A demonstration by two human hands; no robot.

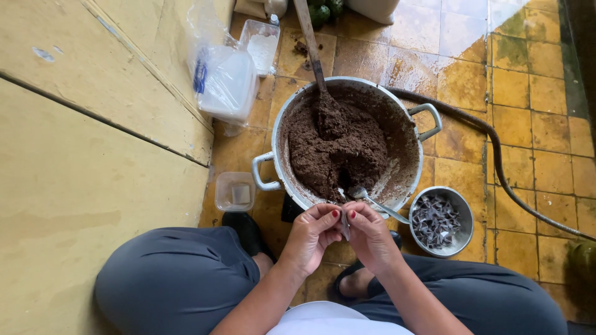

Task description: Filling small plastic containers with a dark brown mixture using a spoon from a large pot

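Both hands meet just near of the big pot's (297,102) rim: the left hand (312,234) and right hand (371,234) pinch together on a small dark wrapper (344,227), its long axis running near to far. A spoon (372,201) reaches from the right hand into the brown paste (335,146). The fingers hide most of the wrapper, and how the spoon is held cannot be made out.

Wet yellow-brown tiled floor (528,124), stained; pale yellow painted wall (74,155) at left; daylight glare.
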